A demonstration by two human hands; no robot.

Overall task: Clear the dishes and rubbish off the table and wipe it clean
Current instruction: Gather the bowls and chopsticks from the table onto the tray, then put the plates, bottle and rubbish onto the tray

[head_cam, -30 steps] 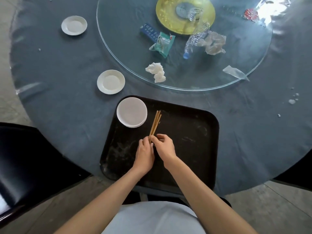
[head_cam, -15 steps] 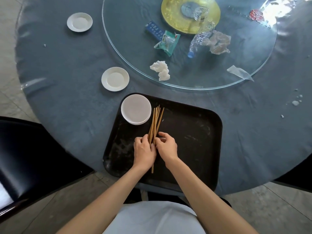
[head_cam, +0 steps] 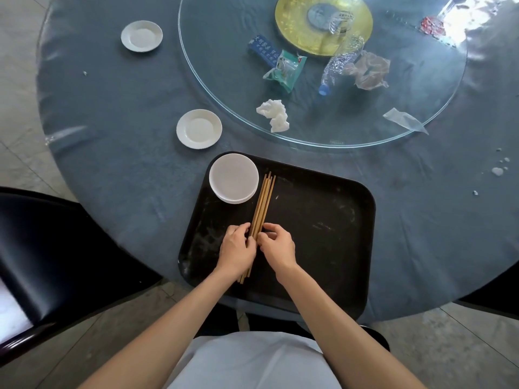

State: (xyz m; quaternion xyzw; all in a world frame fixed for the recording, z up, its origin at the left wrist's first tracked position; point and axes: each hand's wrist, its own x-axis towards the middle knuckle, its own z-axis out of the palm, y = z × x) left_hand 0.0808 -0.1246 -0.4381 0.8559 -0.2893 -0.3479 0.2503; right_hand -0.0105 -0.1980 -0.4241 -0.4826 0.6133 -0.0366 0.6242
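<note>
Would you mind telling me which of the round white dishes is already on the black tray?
The upturned round white dish beside the wooden chopsticks sits in the black tray's far-left corner; the other two white saucers lie on the grey tablecloth.

Your left hand covers the middle of the chopsticks, so you cannot see how your fingers lie on them; only their tips beside the stacked plates and their ends at the tray's near edge show. The table's far edge and the glass turntable's far rim are cut off by the picture's top. Print on the blue packet is too small for you to read.
</note>
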